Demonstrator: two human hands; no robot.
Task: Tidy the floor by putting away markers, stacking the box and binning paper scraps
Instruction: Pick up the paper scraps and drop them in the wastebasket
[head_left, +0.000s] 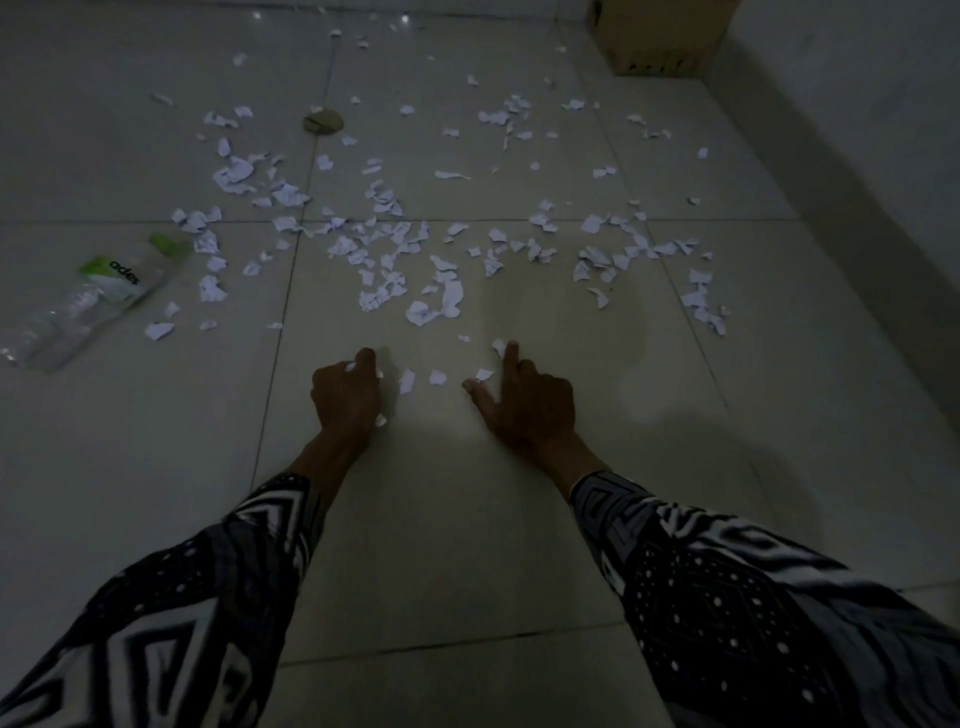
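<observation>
While both my arms reach over the tiled floor (467, 545) at centre frame, my left hand (345, 397) is curled, its grip closed on white paper scraps that peek out between the fingers. My right hand (530, 402) has forefinger and thumb stretched out flat, the other fingers bent, gripping nothing; the fingertip touches one scrap and the thumb tip another. Three loose scraps lie between my hands. The torn paper scraps (395, 249), white and crumpled, are strewn across the upper half of the frame. A cardboard box (660, 36) stands at upper right. A plastic bottle (98, 296) lies at left, its long axis diagonal, cap toward upper right.
</observation>
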